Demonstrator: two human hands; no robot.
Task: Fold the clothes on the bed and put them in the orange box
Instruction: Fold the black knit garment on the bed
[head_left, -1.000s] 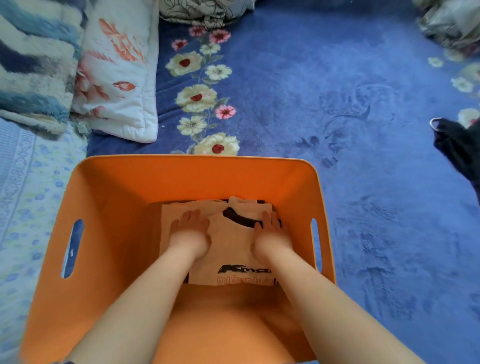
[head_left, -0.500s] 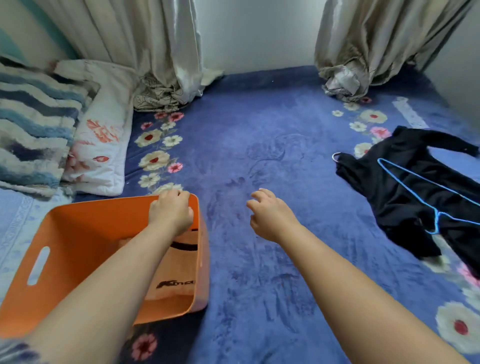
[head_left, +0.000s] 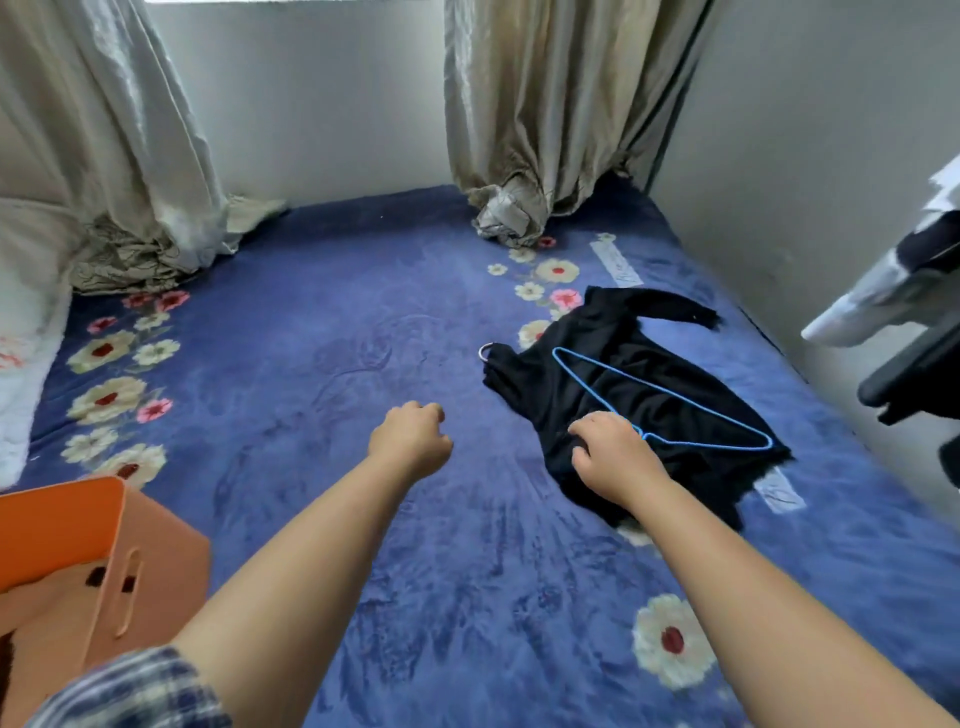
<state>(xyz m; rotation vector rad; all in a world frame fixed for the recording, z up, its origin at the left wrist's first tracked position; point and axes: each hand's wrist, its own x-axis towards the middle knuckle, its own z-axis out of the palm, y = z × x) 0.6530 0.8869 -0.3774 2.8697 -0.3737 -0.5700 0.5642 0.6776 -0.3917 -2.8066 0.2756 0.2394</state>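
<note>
Reaching over the bed, the right hand rests with spread fingers on the black garment near the right edge. The left hand hangs loosely curled and holds nothing. The garment looks soft and light; better first free the blue hanger, then take the shoulders.

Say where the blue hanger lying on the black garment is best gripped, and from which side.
Probably at the neck of the blue hanger, where its wires meet beside the right hand, coming from above on the near side. It lies flat on the black garment, so only thin wire offers a pinch.
</note>
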